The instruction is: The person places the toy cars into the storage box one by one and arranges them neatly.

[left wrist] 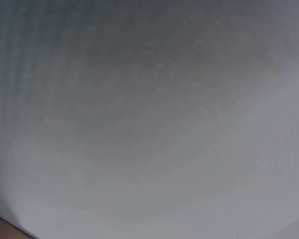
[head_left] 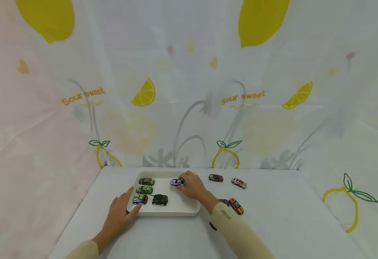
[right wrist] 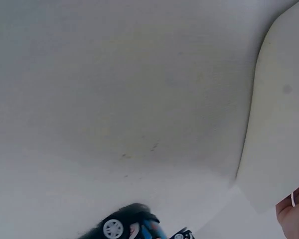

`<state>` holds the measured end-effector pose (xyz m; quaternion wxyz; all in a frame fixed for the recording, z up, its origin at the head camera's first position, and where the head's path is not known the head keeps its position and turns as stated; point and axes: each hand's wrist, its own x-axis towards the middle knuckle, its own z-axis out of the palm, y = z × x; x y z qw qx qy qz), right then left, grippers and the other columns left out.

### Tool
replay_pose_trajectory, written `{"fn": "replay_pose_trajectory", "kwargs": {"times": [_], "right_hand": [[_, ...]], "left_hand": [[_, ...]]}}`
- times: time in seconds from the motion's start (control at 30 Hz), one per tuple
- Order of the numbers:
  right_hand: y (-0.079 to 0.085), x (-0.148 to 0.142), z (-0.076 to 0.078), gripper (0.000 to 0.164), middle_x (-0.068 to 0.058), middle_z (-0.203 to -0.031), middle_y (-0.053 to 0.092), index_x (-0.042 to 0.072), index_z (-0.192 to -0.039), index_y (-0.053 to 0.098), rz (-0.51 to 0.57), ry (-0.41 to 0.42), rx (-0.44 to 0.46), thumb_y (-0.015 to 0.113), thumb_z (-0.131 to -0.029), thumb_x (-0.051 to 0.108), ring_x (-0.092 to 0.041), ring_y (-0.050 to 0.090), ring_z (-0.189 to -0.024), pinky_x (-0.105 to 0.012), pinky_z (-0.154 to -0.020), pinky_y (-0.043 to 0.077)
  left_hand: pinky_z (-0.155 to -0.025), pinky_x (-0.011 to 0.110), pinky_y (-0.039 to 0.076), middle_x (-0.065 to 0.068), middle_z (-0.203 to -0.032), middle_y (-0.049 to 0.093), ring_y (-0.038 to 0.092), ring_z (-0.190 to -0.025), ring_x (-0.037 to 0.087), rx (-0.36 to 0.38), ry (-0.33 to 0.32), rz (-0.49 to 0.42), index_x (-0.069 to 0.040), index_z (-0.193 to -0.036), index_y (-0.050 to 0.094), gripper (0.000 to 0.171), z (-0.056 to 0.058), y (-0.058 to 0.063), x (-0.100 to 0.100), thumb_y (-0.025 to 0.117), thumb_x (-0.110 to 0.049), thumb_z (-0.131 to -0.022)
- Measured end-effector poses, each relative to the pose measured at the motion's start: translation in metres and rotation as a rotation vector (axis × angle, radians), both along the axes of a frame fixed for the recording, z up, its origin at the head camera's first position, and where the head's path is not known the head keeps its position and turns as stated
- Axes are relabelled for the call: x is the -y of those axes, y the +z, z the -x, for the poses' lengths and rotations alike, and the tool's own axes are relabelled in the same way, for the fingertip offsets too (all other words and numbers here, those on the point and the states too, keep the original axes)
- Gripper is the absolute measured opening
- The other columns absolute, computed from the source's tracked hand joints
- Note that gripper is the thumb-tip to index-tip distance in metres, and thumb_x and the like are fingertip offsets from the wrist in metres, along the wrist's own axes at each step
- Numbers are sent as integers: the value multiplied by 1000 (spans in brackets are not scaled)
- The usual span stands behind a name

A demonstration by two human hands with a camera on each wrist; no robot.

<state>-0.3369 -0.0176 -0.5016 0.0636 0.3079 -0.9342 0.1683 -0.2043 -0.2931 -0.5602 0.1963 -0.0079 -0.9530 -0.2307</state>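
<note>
A shallow white tray (head_left: pixel 163 213) lies on the table. My left hand (head_left: pixel 119 210) rests against its front-left corner, fingers along the left side and thumb over the front rim. Inside the tray, my right hand (head_left: pixel 193 185) pinches a white toy car (head_left: pixel 177 182) with dark markings near the back right. Along the tray's left side stand a camouflage toy car (head_left: pixel 147 181), a green toy car (head_left: pixel 144 189) and a white-green-blue toy car (head_left: pixel 140 199). A black toy tank (head_left: pixel 160 199) sits beside the last one. The left wrist view shows mostly blurred pale cloth.
Right of the tray lie a dark red toy car (head_left: pixel 216 178), a white-red toy car (head_left: pixel 239 182) and a red-orange toy car (head_left: pixel 236 206). A blue toy car (head_left: pixel 224 202) and a black toy car (head_left: pixel 213 226) are partly hidden by my right arm. Lemon-print cloth (head_left: pixel 182 122) hangs behind.
</note>
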Motion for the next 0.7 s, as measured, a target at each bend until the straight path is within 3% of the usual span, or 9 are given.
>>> {"fn": "replay_pose_trajectory", "kwargs": {"times": [0.23,0.43,0.7], "right_hand": [[3,14,1,34,3,-93,58,18,-107,64,35,8,35,67,-81,40,-7,49,-73,-21,-62,40],[-6,26,-7,34,3,-96,58,18,-106,64,40,3,78,67,-81,41,-8,51,-78,-24,-67,44],[-5,39,-3,33,4,-90,54,17,-104,64,77,22,121,69,-80,40,-6,48,-71,-21,-64,42]], "left_hand": [[-103,60,19,24,-132,47,39,-124,41,22,-2,-5,-11,-145,27,75,2,4,-1,55,-49,-86],[-103,59,20,23,-133,47,39,-123,41,25,-5,-6,-12,-145,27,75,-3,2,-2,55,-49,-87],[-101,59,22,24,-127,51,43,-120,39,-18,1,11,-10,-144,30,75,7,5,-2,57,-48,-85]]}}
